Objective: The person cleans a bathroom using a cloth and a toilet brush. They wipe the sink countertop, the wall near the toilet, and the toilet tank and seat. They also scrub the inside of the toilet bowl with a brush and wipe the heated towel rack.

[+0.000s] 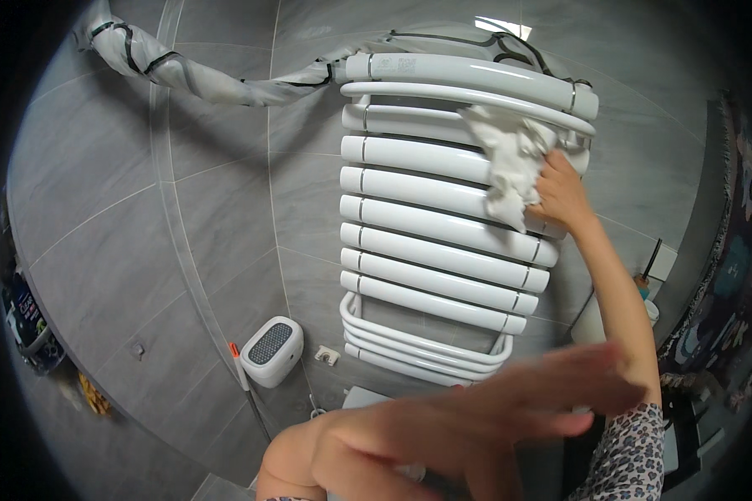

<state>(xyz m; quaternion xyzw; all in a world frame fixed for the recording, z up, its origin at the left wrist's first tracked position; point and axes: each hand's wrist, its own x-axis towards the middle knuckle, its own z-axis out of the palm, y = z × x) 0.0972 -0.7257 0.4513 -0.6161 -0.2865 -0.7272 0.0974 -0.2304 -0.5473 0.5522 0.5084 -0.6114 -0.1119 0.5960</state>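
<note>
A white towel radiator (430,179) with several rounded horizontal bars is fixed to the grey tiled wall. My right hand (561,190) is closed on a crumpled white cloth (510,159), which lies against the upper bars near their right end. Close in front of the lower bars, my left hand (535,388) reaches across to the right, its fingers stretched out and slightly blurred. Nothing shows in that hand. It covers part of the view below the radiator, and my fingers hide a little of the cloth.
A plastic-wrapped hose or pipe (200,77), bound with black straps, runs along the wall to the radiator's upper left. Lower left are a white bin-like box (274,351) with a grey panel and an orange-tipped pole (244,380). A dark patterned fringed textile (723,259) hangs at right.
</note>
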